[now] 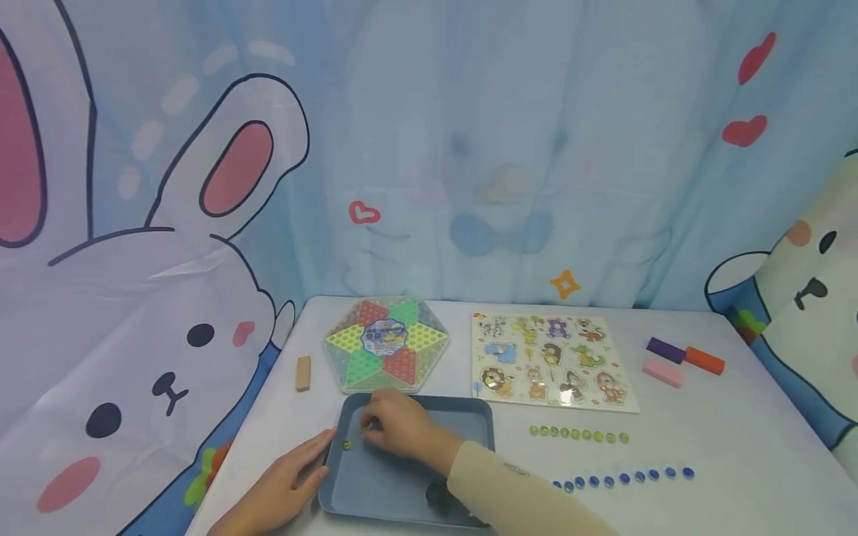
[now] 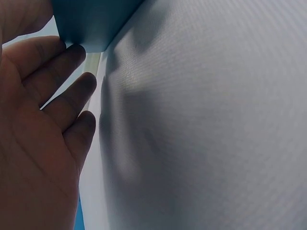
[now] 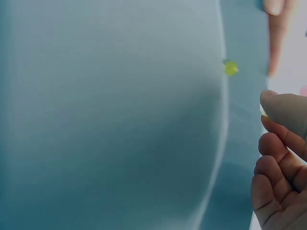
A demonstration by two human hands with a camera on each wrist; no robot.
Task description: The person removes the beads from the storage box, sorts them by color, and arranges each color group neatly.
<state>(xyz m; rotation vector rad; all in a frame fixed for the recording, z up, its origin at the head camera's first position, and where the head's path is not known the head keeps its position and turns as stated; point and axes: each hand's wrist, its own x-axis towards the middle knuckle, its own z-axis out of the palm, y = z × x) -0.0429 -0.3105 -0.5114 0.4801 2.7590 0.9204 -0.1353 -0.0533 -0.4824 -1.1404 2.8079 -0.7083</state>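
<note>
A blue-grey tray [image 1: 382, 487] lies on the white table. Over its far left part, my right hand [image 1: 402, 426] pinches a small yellow-green glass marble [image 3: 265, 114] between thumb and index finger, mostly covered by the fingertips. Another yellow-green marble [image 1: 346, 445] rests inside the tray by its left wall. Outside that wall is my left hand [image 1: 284, 480], fingers extended with the tips at the tray's side. In the left wrist view the left palm [image 2: 38, 139] faces the tray's outer wall [image 2: 93, 24], holding nothing.
Right of the tray run a row of green marbles [image 1: 576, 434] and a row of blue marbles [image 1: 608, 482]. Behind stand a hexagonal checkers board [image 1: 355, 372] and an animal puzzle [image 1: 536, 353]. A wooden block [image 1: 304, 374] lies left, coloured blocks [image 1: 663, 372] right. A dark round thing [image 1: 436, 493] shows beside the sleeve.
</note>
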